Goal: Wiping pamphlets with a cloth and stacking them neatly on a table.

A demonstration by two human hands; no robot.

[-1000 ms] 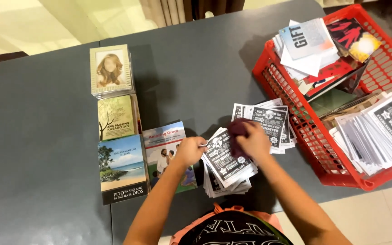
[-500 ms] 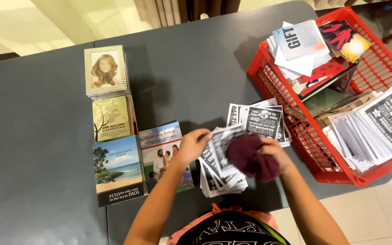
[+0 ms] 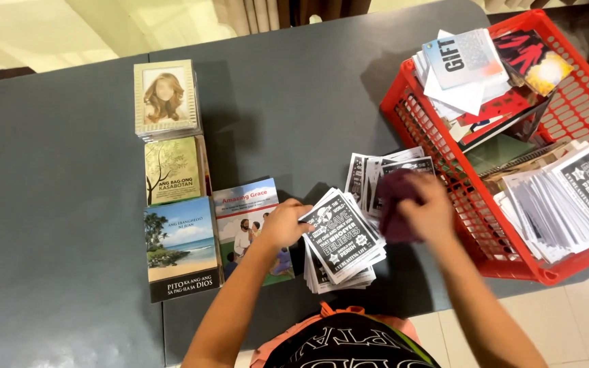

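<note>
Head view showed my left hand (image 3: 284, 223) pressed flat on the near stack of black-and-white leaflets (image 3: 342, 238) at centre frame, fingers loosely curled, gripping nothing I could tell. My right hand (image 3: 427, 215) was closed around a maroon cloth (image 3: 393, 204) over the second leaflet pile (image 3: 383, 170). I judged wiping was under way. At left lay booklets (image 3: 182, 249) on the grey surface (image 3: 56, 204); the red basket (image 3: 410, 116) crowded the right hand's side.
</note>
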